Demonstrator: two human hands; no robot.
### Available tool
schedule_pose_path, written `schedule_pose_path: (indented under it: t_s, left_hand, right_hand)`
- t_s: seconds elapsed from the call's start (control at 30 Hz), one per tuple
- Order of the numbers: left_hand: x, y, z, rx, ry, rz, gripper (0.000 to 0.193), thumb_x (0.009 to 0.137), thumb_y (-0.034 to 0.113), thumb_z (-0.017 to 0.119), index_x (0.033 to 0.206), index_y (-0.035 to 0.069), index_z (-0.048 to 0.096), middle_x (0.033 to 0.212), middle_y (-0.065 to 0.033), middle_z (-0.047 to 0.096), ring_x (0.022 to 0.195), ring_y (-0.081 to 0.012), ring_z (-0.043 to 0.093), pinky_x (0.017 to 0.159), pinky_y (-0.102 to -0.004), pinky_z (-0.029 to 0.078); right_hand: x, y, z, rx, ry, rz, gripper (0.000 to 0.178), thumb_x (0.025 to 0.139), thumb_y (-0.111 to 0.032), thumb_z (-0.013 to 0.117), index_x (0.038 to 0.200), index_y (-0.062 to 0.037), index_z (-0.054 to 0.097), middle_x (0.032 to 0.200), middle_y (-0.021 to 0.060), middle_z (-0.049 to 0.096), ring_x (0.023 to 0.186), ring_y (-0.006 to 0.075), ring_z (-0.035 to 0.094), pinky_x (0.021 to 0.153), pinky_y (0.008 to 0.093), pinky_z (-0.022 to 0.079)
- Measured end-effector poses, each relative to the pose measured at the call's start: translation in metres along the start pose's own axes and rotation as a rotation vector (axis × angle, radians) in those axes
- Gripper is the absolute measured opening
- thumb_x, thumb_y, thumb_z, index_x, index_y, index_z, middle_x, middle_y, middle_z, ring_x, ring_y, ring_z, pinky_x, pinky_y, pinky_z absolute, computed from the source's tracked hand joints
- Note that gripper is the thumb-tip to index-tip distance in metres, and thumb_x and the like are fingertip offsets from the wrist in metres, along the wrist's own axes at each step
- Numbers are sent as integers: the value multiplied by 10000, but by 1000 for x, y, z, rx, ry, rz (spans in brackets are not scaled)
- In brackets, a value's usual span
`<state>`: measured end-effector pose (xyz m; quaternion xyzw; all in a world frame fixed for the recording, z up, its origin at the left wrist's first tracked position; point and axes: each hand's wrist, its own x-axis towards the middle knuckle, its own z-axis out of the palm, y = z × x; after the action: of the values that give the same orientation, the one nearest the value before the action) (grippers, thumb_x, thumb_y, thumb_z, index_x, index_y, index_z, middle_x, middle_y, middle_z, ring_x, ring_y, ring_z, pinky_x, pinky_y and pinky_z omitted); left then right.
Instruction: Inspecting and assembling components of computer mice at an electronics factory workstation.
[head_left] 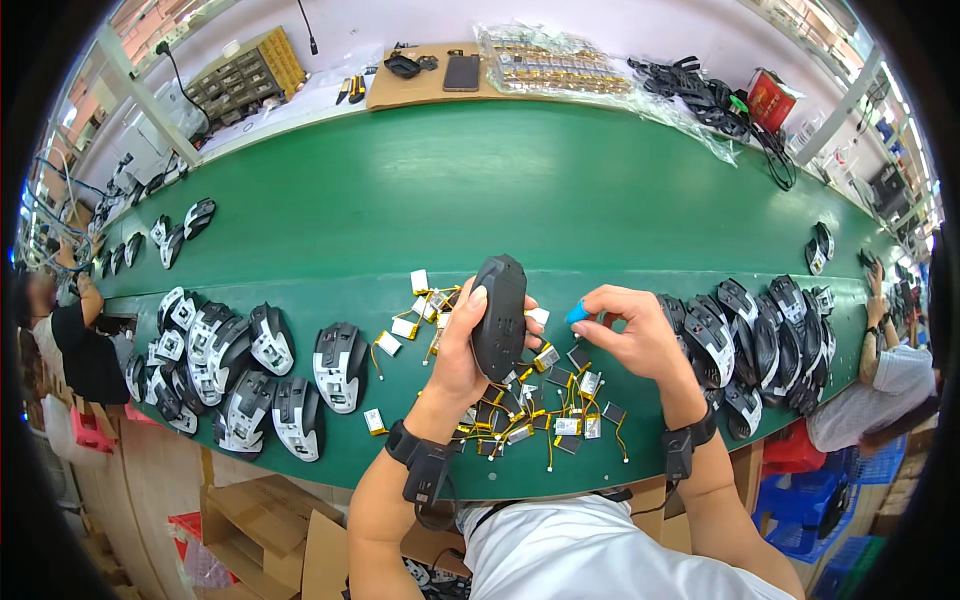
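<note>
My left hand point(458, 345) grips a black computer mouse point(500, 318), held tilted on end above the bench with its dark, flat face showing. To its right is my right hand point(630, 325), apart from the mouse. A blue finger cot point(577, 312) covers its index fingertip, which is drawn close to the thumb; anything between them is too small to make out. Beneath both hands lies a loose pile of small battery packs point(567, 426), silver and dark with yellow tape and thin wires. A few more batteries point(387, 343) lie left of the mouse.
Partly assembled mice point(340, 368) crowd the green bench point(450, 190) at left, with another cluster point(765, 335) at right. At the back are a phone point(461, 73), bagged batteries point(560, 72) and black cables point(690, 90). Co-workers point(878, 375) sit at both ends. Cardboard boxes point(262, 515) stand below.
</note>
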<state>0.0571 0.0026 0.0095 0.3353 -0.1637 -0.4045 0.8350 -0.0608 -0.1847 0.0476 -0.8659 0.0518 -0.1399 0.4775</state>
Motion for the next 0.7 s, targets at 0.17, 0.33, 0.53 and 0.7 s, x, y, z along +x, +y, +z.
schedule_pose_path:
  t_s: [0.17,0.33,0.53,0.7]
  left_hand:
    - [-2,-9,5,-14,2,-28,569,956,448,412,1253,-33,477,1113,-192,591,960,-295,638,825,-418,564]
    - [-7,-6,16,-41,18,-63,484,969,419,402,1211,2,441,1058,-202,608,1020,-295,620,848,-380,550]
    - [-2,-12,26,-152,-126,-158,543,958,491,382,1090,-7,553,955,-114,613,936,-221,612,891,-356,494]
    - [-1,-15,21,-48,-19,-113,586,945,515,343,1161,5,536,998,-148,632,881,-249,631,784,-373,534]
  right_hand:
    - [-11,-1,20,434,110,67,240,821,22,646,1059,12,612,942,75,661,898,173,661,803,293,537]
    - [-21,14,25,923,2,70,189,854,95,531,1019,9,565,970,107,644,969,224,653,861,347,535]
    - [-25,-6,35,925,94,9,165,874,99,502,1009,22,556,966,115,630,985,232,656,818,343,560]
    - [-23,-1,45,688,216,-151,271,854,167,447,1091,61,525,1088,143,563,1035,237,623,818,326,558]
